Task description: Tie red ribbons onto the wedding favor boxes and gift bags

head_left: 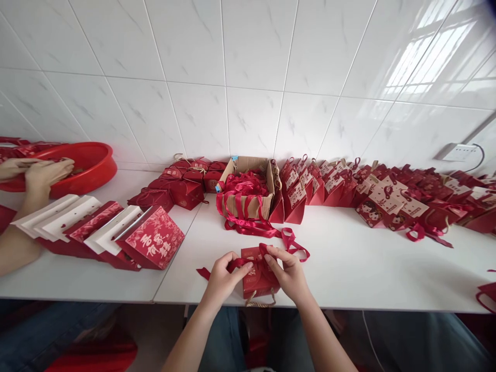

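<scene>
Left hand (228, 269): pinching red ribbon (234, 264) at the box's left edge.
Right hand (285, 268): pinching ribbon over its far right.
Red box (260, 287): between both hands, on the worktop (349, 268); long axis pointing away from the body.
Nearer hand: neither clearly.

one left hand (225, 276) and one right hand (290, 274) are working at one box (261, 281); two more hands (47, 173), another person's, are working at one basin (103, 175). one carton (264, 207) is holding ribbons (248, 183) too tangled to count. about five open boxes (155, 240) are forming one row, one socket (459, 152) is showing, and the tied boxes (188, 194) and bags (296, 201) are overlapping past counting.
</scene>
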Demonstrator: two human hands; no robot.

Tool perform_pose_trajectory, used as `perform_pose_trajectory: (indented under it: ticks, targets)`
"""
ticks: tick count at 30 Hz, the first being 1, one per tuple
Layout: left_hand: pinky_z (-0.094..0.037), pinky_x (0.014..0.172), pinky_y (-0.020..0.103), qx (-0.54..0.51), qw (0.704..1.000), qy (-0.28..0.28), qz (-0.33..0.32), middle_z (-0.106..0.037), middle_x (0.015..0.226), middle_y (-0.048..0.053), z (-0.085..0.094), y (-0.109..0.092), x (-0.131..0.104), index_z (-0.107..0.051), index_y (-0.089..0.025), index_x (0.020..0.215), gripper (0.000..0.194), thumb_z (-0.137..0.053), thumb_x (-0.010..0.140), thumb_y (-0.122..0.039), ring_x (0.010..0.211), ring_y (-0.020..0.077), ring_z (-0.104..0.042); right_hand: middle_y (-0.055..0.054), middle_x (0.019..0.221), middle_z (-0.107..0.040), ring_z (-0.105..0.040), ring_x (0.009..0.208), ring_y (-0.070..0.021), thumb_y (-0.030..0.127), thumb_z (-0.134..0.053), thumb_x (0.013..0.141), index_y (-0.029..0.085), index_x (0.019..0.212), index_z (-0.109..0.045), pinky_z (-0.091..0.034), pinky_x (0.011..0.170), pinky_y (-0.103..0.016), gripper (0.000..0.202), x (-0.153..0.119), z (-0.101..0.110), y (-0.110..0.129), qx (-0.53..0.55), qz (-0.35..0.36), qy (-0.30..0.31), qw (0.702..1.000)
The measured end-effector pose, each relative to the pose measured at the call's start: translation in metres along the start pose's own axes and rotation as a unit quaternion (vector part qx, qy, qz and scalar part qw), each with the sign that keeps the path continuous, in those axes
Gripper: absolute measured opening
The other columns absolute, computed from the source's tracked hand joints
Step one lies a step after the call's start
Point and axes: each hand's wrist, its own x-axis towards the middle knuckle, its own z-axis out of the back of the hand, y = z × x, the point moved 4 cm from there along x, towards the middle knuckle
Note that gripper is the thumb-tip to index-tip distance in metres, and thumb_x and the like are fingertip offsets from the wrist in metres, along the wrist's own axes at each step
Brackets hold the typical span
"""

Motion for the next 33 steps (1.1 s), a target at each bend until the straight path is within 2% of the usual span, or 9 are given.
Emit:
perform_pose_trajectory:
  ticks: [2,5,10,14,17,19,21,27,33]
  targets:
    - [-0.039,0.063,0.025,-0.002,1.000,0.009,-0.007,-0.050,0.063,-0.003,0.003,-0.007,0.000,-0.053,-0.018,0.065,0.035,-0.070,0.073,-0.047,0.065,0.0145,-0.048,-0.009,0.106,-0.074,-0.067,0.100,-0.0261,0.036,-0.062,0.087,0.025,0.109,-0.074,-0.056,0.087,-0.041,0.028,0.000,0.000,0.003,-0.023,0.009,0.007,1.000]
    - [-0.041,0.067,0.026,-0.006,0.999,0.027,-0.018,-0.057,0.068,0.000,0.007,-0.023,-0.002,-0.061,-0.017,0.068,0.032,-0.066,0.077,-0.048,0.070,0.0166,-0.052,-0.009,0.100,-0.073,-0.067,0.089,-0.0235,0.032,-0.057,0.090,0.022,0.112,-0.071,-0.056,0.078,-0.038,0.028,0.001,0.000,0.008,-0.064,0.022,0.008,0.998]
    - [-0.041,0.060,0.025,-0.016,0.997,0.062,-0.033,-0.053,0.060,0.000,0.009,-0.052,-0.003,-0.063,-0.017,0.062,0.035,-0.065,0.077,-0.049,0.062,0.0154,-0.049,-0.009,0.094,-0.067,-0.062,0.078,-0.0192,0.022,-0.050,0.091,0.020,0.112,-0.068,-0.051,0.071,-0.033,0.028,0.003,-0.006,0.022,-0.110,0.062,0.059,0.990]
    - [-0.047,0.070,0.028,-0.026,0.992,0.111,-0.057,-0.067,0.074,0.005,0.001,-0.071,0.001,-0.073,-0.017,0.079,0.030,-0.065,0.079,-0.046,0.075,0.0203,-0.060,-0.008,0.092,-0.065,-0.060,0.083,-0.0206,0.023,-0.054,0.089,0.021,0.101,-0.070,-0.048,0.073,-0.033,0.020,0.002,-0.016,0.030,-0.134,0.092,0.136,0.977]
    - [-0.048,0.089,0.034,-0.027,0.985,0.148,-0.085,-0.071,0.103,0.008,-0.005,-0.078,0.008,-0.072,-0.020,0.108,0.036,-0.066,0.080,-0.043,0.101,0.0261,-0.063,-0.007,0.080,-0.063,-0.057,0.073,-0.0187,0.030,-0.053,0.092,0.019,0.082,-0.067,-0.044,0.067,-0.031,0.020,0.003,-0.020,0.029,-0.147,0.089,0.129,0.977]
    - [-0.045,0.098,0.038,-0.019,0.983,0.151,-0.102,-0.067,0.120,0.009,-0.007,-0.077,0.012,-0.062,-0.024,0.128,0.049,-0.063,0.082,-0.043,0.113,0.0277,-0.059,-0.005,0.071,-0.059,-0.052,0.065,-0.0170,0.031,-0.049,0.094,0.019,0.070,-0.062,-0.041,0.062,-0.030,0.029,0.004,-0.020,0.025,-0.144,0.080,0.106,0.981]
    - [-0.043,0.101,0.040,0.008,0.986,0.121,-0.118,-0.063,0.127,0.009,-0.004,-0.072,0.016,-0.057,-0.025,0.132,0.051,-0.061,0.084,-0.042,0.118,0.0276,-0.056,-0.003,0.064,-0.054,-0.048,0.060,-0.0158,0.032,-0.049,0.094,0.019,0.063,-0.056,-0.038,0.058,-0.029,0.034,0.006,-0.019,0.022,-0.145,0.073,0.091,0.983]
    - [-0.049,0.091,0.035,0.100,0.983,0.052,-0.142,-0.072,0.098,0.006,0.001,-0.043,0.015,-0.071,-0.021,0.092,0.021,-0.069,0.078,-0.035,0.096,0.0246,-0.065,-0.001,0.063,-0.052,-0.047,0.059,-0.0149,0.035,-0.050,0.094,0.020,0.064,-0.054,-0.037,0.057,-0.028,0.034,0.005,-0.015,0.018,-0.130,0.056,0.083,0.986]
    - [-0.051,0.086,0.033,0.079,0.988,0.025,-0.129,-0.074,0.085,0.006,0.003,-0.029,0.015,-0.070,-0.019,0.076,0.019,-0.068,0.079,-0.037,0.087,0.0232,-0.068,-0.002,0.064,-0.056,-0.045,0.059,-0.0148,0.034,-0.053,0.092,0.019,0.072,-0.061,-0.036,0.057,-0.029,0.027,0.004,-0.016,0.014,-0.116,0.037,0.060,0.991]
